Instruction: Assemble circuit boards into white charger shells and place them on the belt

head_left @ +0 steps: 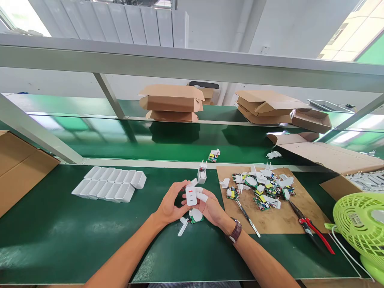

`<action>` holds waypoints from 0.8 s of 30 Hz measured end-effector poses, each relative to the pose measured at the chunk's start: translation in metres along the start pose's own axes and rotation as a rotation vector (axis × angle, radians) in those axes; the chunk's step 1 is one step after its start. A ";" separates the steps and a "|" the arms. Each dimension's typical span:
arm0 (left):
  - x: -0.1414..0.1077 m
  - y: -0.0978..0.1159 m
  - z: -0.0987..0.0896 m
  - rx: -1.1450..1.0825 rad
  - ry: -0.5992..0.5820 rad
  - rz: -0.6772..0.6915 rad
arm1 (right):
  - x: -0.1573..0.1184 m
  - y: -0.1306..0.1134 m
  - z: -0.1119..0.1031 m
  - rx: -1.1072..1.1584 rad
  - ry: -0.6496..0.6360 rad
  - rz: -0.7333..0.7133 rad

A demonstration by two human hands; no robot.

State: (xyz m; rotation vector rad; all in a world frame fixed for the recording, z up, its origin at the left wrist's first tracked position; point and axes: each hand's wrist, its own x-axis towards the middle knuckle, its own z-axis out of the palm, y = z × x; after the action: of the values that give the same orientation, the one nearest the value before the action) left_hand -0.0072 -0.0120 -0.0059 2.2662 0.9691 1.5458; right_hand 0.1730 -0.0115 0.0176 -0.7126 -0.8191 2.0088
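Observation:
A white charger housing [191, 196] with port openings, one of them red, is held between both hands above the green table. My left hand [171, 203] grips its left side with fingers and thumb. On the other side, my right hand [211, 208] holds it, with white covers on some fingertips. Just below the hands lies a green circuit board [196, 216] with a round white part, partly hidden, and a white plug piece [183, 227] beside it. Behind the hands stands another white housing [202, 175] with parts sticking out of its top.
White housings [109, 185] stand in rows at left. A brown board [240, 216] at right bears circuit boards [264, 186], tweezers [248, 218] and red-handled pliers [312, 230]. A green fan [360, 224] and a carton [342, 187] stand far right; another carton [22, 168] is far left.

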 end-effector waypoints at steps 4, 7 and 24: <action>0.000 -0.001 -0.001 0.013 -0.018 0.000 | 0.000 0.000 0.000 0.005 0.001 0.008; -0.001 -0.002 -0.001 0.014 -0.028 -0.002 | 0.000 0.000 -0.001 0.002 0.005 0.014; -0.005 -0.016 -0.001 0.174 0.006 -0.192 | 0.002 0.004 -0.010 -0.385 0.189 -0.308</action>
State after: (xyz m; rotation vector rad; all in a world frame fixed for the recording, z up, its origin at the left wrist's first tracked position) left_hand -0.0148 -0.0035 -0.0174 2.2035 1.3272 1.4382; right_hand 0.1773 -0.0089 0.0083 -0.9150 -1.1401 1.4998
